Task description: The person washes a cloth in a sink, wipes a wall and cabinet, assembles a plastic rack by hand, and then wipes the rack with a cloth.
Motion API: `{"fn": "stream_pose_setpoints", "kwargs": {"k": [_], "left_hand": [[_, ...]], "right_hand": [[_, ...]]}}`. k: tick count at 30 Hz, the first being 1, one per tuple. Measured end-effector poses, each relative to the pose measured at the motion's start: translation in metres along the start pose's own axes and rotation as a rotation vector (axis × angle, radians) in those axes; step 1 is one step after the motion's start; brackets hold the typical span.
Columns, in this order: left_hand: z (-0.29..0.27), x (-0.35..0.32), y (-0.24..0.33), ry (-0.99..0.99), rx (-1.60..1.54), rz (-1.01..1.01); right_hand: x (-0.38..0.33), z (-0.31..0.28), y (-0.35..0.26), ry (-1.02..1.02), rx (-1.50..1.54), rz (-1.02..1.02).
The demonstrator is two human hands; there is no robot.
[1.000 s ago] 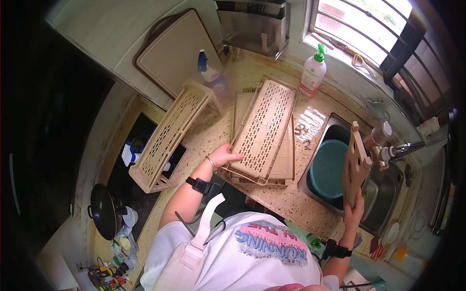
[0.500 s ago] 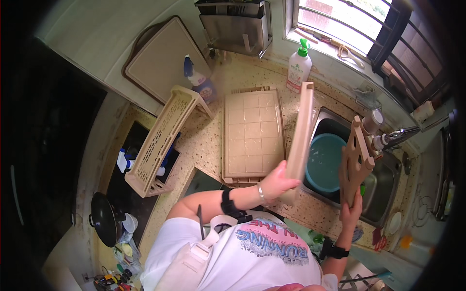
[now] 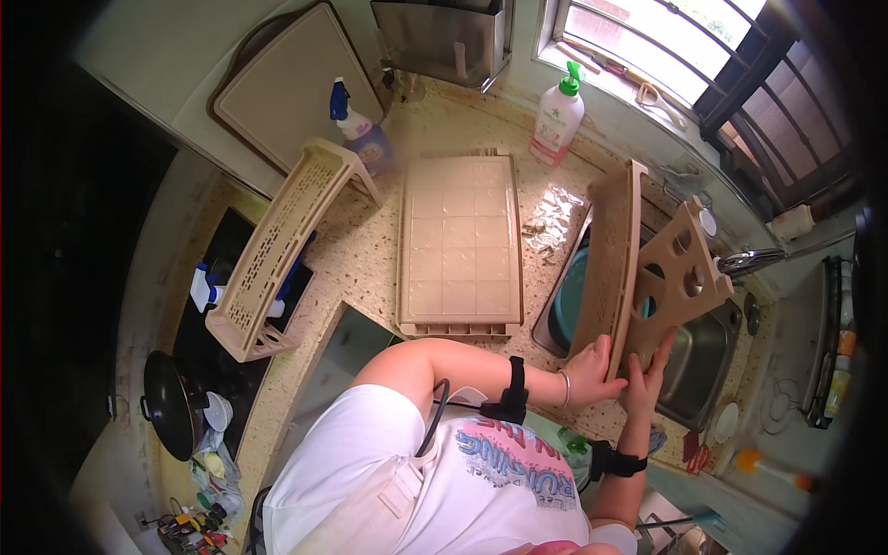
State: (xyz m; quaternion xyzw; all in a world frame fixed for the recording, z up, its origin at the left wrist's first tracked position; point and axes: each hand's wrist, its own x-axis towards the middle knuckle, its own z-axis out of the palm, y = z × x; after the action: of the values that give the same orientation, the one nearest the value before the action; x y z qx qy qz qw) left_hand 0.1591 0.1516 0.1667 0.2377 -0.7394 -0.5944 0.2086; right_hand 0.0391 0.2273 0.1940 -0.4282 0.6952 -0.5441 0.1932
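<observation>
My left hand [image 3: 594,372] is closed on the lower end of a long beige plastic panel [image 3: 610,259] with a raised rim, held upright over the left side of the sink. My right hand [image 3: 647,377] grips the bottom of a wider beige plastic panel with holes [image 3: 666,301], its fingers along the underside. Both panels tilt side by side, their lower ends close together, and my hands almost meet. Whether the panels touch is unclear. Behind them is a teal basin [image 3: 566,301], largely hidden, in the steel sink [image 3: 696,365].
A flat beige panel with a grid pattern [image 3: 460,245] lies on the speckled counter. Left of it stands a perforated beige rack [image 3: 287,236]. A blue-topped spray bottle [image 3: 363,139], a green-topped pump bottle [image 3: 557,120], a faucet [image 3: 751,262] and a black wok [image 3: 171,402] surround the work area.
My left hand has carried the long panel rightward from beside the sink to next to the holed panel. The holed panel has turned, showing more of its broad face. The view has shifted slightly.
</observation>
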Motion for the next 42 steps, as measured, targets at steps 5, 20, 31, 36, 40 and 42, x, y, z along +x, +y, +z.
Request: {"fn": "stream_pose_setpoints", "kwargs": {"k": [5,20,31,36,40,42], "left_hand": [[-0.002,0.001,-0.001,-0.005,-0.001,-0.023],[-0.004,-0.006,-0.024,0.076,0.483,0.305],[-0.032,0.003,-0.028,0.263,0.735,0.465],[-0.078,-0.010,0.000,0.266,0.568,0.715],[-0.177,-0.060,-0.022,0.472,0.381,0.695],[-0.225,-0.085,-0.065,0.861,0.579,0.169]], "right_hand": [[0.006,0.002,0.004,-0.018,0.079,0.085],[0.046,0.029,-0.013,-0.138,-0.022,-0.028],[0.044,0.055,0.000,0.175,0.279,0.191],[0.063,0.049,-0.010,0.181,0.300,0.209],[0.074,0.032,-0.016,0.209,0.394,0.229],[0.073,0.027,-0.029,0.203,0.449,0.216]]}}
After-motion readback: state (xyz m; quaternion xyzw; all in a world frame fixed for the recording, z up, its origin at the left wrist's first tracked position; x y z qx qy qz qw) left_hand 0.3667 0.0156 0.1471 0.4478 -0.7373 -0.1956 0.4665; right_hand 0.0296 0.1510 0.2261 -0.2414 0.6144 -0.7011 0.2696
